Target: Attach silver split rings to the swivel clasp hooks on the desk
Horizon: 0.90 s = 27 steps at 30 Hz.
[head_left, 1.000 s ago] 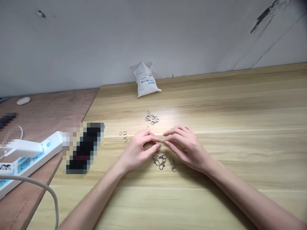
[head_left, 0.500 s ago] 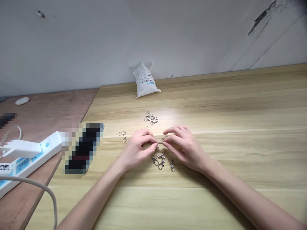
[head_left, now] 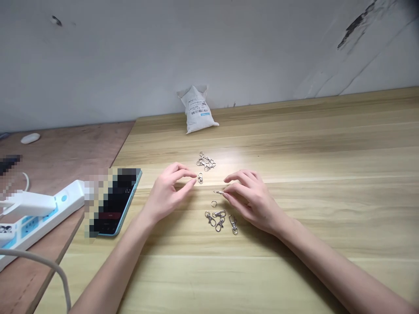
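My right hand (head_left: 244,192) pinches a thin metal split ring (head_left: 218,192) between thumb and forefinger, seen nearly edge-on above the table. To the left, my left hand (head_left: 172,189) has its thumb and forefinger apart, the tips just beside a small metal clasp with a ring (head_left: 200,178); nothing shows between them. A loose ring (head_left: 214,203) lies below the pinched one. Nearer me are several lobster clasps (head_left: 220,224), one of them (head_left: 233,224) by itself under my right hand. Farther off sits a pile of clasps with rings (head_left: 206,161).
A white plastic parcel (head_left: 198,111) stands near the wall. On the left lie a phone (head_left: 122,205), partly blurred out, and a white power strip (head_left: 36,222) with a grey cable (head_left: 49,261). A white oval case (head_left: 30,138) is on the brown table (head_left: 98,139).
My left hand has let go of the split ring and moved left and away from me, now covering the loose rings there. My right hand still holds the ring in nearly the same place.
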Available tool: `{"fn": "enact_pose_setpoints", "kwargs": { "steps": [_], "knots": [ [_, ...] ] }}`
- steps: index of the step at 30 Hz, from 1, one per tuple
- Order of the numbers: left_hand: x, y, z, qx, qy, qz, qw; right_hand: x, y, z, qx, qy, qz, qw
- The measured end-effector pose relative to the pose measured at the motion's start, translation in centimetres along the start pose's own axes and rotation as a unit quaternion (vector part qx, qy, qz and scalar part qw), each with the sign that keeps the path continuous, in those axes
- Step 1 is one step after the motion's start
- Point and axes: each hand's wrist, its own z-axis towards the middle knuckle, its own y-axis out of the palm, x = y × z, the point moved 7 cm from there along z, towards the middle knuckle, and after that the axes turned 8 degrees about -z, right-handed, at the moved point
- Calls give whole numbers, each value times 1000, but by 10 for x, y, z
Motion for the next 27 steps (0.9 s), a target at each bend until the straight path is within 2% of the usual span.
{"fn": "enact_pose_setpoints", "kwargs": {
  "steps": [3, 8, 15, 18, 23, 27],
  "knots": [
    [-8, -1, 0, -19, -4, 41, 999, 3, -2, 1, 11, 22, -1, 1000],
    [-2, 15, -1, -45, 67, 124, 989, 6, -4, 2, 20, 44, 6, 999],
    [8, 31, -2, -23, 153, 200, 968, 8, -4, 2, 25, 47, 20, 998],
    [7, 34, -2, -25, 153, 168, 974, 8, -4, 1, 26, 47, 20, 998],
    [5, 33, -2, -36, 102, 86, 990, 7, -3, 2, 21, 46, 22, 998],
    [18, 34, -6, -73, 127, 61, 987, 10, -3, 2, 27, 61, 20, 998]
  ]
}}
